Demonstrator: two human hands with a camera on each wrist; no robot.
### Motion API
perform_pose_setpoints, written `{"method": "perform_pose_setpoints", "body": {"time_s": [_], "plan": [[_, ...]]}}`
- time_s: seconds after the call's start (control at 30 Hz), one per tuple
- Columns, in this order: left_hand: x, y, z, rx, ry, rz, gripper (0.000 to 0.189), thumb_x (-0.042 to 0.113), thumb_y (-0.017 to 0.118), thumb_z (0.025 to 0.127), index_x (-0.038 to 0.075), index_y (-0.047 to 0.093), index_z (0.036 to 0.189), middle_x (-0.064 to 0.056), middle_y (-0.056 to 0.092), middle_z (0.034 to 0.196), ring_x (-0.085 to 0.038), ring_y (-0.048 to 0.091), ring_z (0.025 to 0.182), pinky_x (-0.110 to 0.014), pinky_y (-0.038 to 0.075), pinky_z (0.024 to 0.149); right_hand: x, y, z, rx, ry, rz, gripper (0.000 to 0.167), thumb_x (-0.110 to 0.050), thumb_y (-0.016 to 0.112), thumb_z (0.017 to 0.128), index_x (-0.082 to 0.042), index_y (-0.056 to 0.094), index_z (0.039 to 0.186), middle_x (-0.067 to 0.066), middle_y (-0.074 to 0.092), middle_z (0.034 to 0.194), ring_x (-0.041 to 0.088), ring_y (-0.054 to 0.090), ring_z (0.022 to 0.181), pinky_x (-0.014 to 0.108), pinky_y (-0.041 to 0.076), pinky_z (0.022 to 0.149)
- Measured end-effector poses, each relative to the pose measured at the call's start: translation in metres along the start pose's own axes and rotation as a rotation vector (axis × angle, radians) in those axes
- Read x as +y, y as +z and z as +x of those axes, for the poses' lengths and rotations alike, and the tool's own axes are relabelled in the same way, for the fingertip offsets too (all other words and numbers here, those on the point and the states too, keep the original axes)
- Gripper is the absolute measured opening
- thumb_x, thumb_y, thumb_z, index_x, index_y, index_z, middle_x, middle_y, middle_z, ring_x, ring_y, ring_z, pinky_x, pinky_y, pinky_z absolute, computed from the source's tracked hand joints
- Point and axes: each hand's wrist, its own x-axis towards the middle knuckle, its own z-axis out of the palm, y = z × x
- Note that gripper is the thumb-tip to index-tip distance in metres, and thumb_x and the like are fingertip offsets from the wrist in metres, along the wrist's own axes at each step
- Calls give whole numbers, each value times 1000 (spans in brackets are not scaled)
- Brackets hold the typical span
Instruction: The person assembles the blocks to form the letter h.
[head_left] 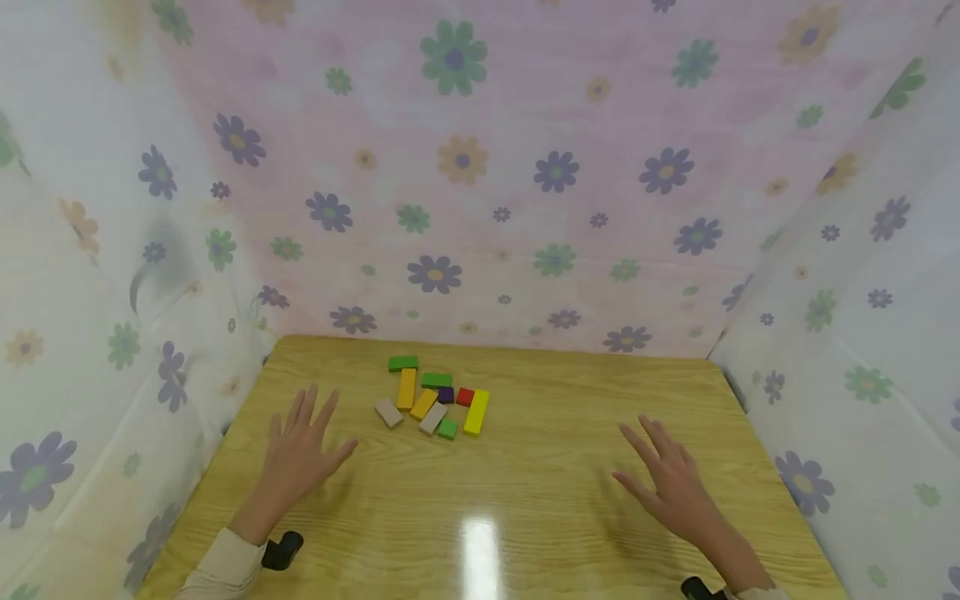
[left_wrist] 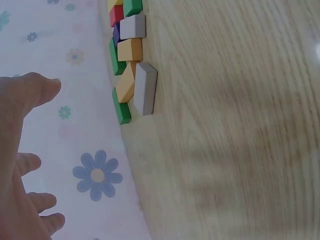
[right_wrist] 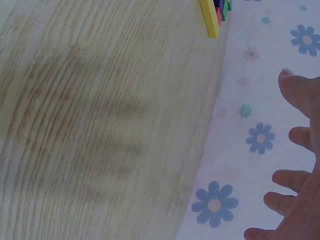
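Note:
My left hand [head_left: 297, 457] hovers over the table's left side with fingers spread, holding nothing. On the right, my right hand [head_left: 672, 483] is held above the wood, its fingers also apart and free of any object. A loose group of coloured blocks lies nearer the left hand. It includes a yellow block [head_left: 477, 413], a red block [head_left: 465, 397], a dark purple block [head_left: 446, 395], a light green block [head_left: 447, 429], two darker green blocks, two orange blocks and two pale wooden blocks. One pale block [left_wrist: 145, 89] shows close up in the left wrist view.
The wood-grain table [head_left: 555, 500] is bordered at the back and sides by hanging flowered cloth [head_left: 525, 125]. A black wrist strap piece [head_left: 282, 552] sits at the left cuff, another [head_left: 701, 588] at the right. Light glares off the front middle of the tabletop.

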Motion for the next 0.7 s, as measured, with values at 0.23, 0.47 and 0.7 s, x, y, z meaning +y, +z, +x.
{"method": "perform_pose_setpoints", "body": {"time_s": [0.23,0.47,0.7], "plan": [[3,5,19,-52,-2,-62,79,41,68,84,6,34,146,-28,24,148,-47,22,134,-73,15,96,-6,7,12,42,-71,3,74,-27,75,81,-16,40,145,27,34,143,54,31,125,70,27,87],[6,13,36,-48,51,-69,76,34,71,84,3,37,144,-29,29,145,-46,26,132,-72,23,93,-14,10,27,51,-133,20,70,-26,74,83,-11,43,143,27,36,141,48,36,125,67,34,85],[8,23,51,-78,73,-118,71,29,71,84,1,39,142,-30,31,143,-47,29,130,-69,26,95,-22,13,37,8,-119,61,67,-28,70,87,-12,41,145,24,33,145,46,37,126,66,34,88]]}}
